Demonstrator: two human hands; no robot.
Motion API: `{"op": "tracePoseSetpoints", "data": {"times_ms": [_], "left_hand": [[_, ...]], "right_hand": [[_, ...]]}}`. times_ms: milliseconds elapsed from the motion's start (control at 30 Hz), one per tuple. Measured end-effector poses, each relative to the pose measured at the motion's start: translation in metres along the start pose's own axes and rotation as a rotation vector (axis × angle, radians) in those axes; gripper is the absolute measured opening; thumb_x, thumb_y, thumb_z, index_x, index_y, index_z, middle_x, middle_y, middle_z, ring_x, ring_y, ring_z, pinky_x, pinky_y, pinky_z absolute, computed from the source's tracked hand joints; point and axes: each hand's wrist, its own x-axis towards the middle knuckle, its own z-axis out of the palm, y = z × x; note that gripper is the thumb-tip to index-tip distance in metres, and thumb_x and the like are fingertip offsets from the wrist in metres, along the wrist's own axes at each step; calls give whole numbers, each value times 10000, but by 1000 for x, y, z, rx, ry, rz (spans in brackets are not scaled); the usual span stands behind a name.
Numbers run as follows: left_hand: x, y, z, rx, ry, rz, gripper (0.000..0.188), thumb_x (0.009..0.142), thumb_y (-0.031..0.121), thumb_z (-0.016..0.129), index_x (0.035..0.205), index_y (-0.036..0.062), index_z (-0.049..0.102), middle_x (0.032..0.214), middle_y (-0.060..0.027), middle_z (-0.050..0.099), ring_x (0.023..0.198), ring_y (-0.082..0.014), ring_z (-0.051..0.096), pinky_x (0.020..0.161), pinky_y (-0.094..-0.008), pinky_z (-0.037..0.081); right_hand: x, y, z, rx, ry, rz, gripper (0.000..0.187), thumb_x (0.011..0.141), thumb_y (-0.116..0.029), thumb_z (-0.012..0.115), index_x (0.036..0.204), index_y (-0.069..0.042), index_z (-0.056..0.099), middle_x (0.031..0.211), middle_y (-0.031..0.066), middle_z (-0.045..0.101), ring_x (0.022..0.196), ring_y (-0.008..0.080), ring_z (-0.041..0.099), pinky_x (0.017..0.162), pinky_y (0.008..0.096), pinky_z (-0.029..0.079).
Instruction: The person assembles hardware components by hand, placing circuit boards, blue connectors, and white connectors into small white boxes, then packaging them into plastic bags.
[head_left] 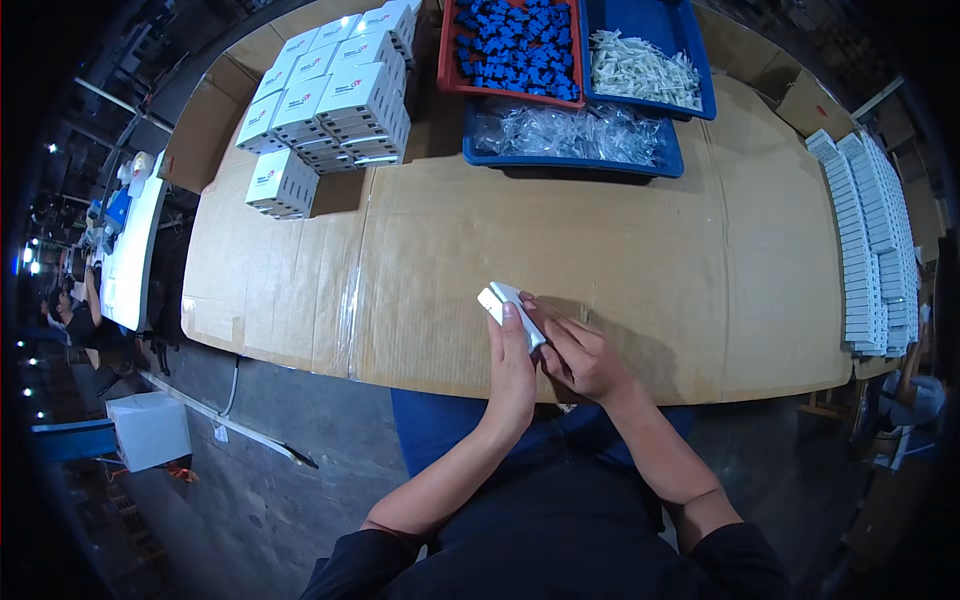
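A small white box with a raised flap or panel is held tilted between my two hands, over the near part of the cardboard-covered table. My left hand is closed on its left side, the thumb lying across the white face. On the right side, my right hand has its fingers bent against the box's edge. Whatever is inside the box cannot be made out, and the fingers hide part of its lower end.
Stacked white boxes stand at the back left. At the back are a red tray of blue parts, a blue tray of whitish pieces and a blue tray of clear plastic bags. White stacks line the right edge. A person sits far left.
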Motion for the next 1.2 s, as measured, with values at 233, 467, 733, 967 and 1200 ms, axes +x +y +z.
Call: {"op": "tracePoseSetpoints", "data": {"times_ms": [233,467,733,967,1200], "left_hand": [[-4,4,8,14,48,-59,466,1135,516,357,1252,98,524,876,20,525,660,-44,475,562,-228,415],[-14,13,24,-45,169,-80,464,1110,543,427,1119,110,595,743,71,498,559,-12,423,460,-186,315],[6,-1,-6,10,-21,152,533,1125,448,401,1505,75,414,1238,-75,567,1098,-135,557,928,-295,466],[19,18,-21,342,-383,529,1185,839,265,815,1668,129,-20,1642,-202,276,1543,-320,288,1212,-513,318],[13,20,-19,446,-456,621,991,936,416,698,1670,75,125,1682,-195,249,1539,-357,308,1246,-487,267]], "right_hand": [[-11,-2,15,-44,115,30,445,934,-19,610,1362,104,590,1335,230,677,1145,330,721,918,385,611],[-10,-5,14,-99,149,3,428,933,-22,592,1331,135,597,1287,236,705,1097,331,744,904,376,617],[6,-17,1,281,14,157,451,1063,-142,510,1465,61,530,1577,237,471,1395,378,549,1102,430,500],[15,-27,-32,1063,77,797,506,1122,-369,487,1432,27,539,1396,141,607,1222,199,616,1053,337,482],[14,-29,-23,989,177,808,520,990,-193,745,1433,1,553,1341,118,645,1224,190,614,1033,367,507]]}}
